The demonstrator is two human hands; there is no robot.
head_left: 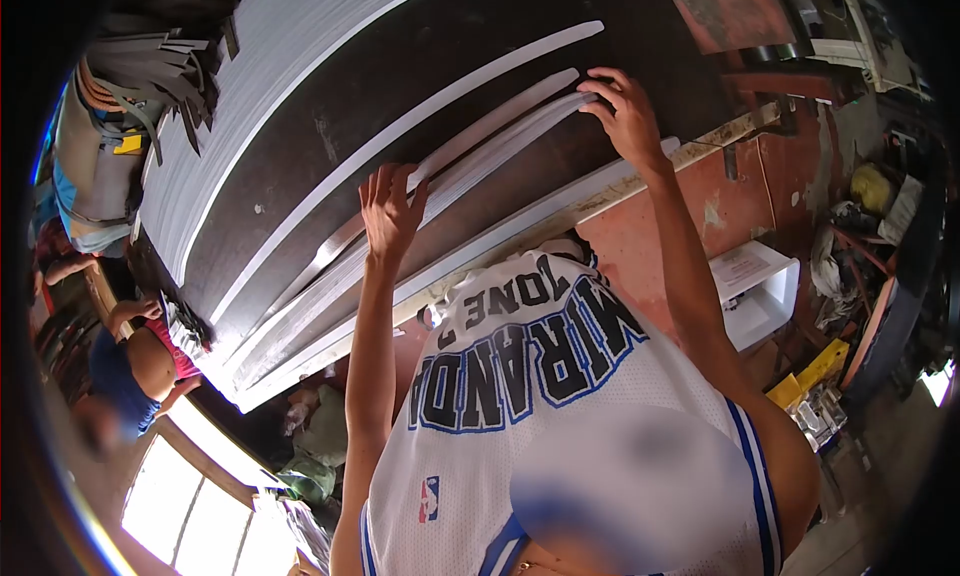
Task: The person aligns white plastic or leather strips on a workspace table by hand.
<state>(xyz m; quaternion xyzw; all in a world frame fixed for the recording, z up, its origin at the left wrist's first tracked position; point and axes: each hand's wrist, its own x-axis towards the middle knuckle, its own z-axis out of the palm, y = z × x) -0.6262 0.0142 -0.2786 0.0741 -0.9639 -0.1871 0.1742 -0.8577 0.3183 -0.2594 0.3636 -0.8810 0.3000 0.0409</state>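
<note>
A bundle of long, thin, pale strips [500, 164] lies lengthwise over a dark tabletop [330, 126]. My left hand [392, 211] is closed around the strips partway along, fingers bent over them. At their far right end, my right hand [625, 116] grips the tips between thumb and fingers. One strip [520, 104] stands slightly apart from the bundle between my hands. Beyond them a single white strip [440, 88] lies by itself on the dark surface. The material of the strips cannot be made out.
A large stack of pale strips or sheets [250, 86] covers the far left. More pale strips [520, 221] run along the near edge. Dark strips [165, 71] hang at upper left. A white container [765, 296] stands at right. Another person [140, 361] is at left.
</note>
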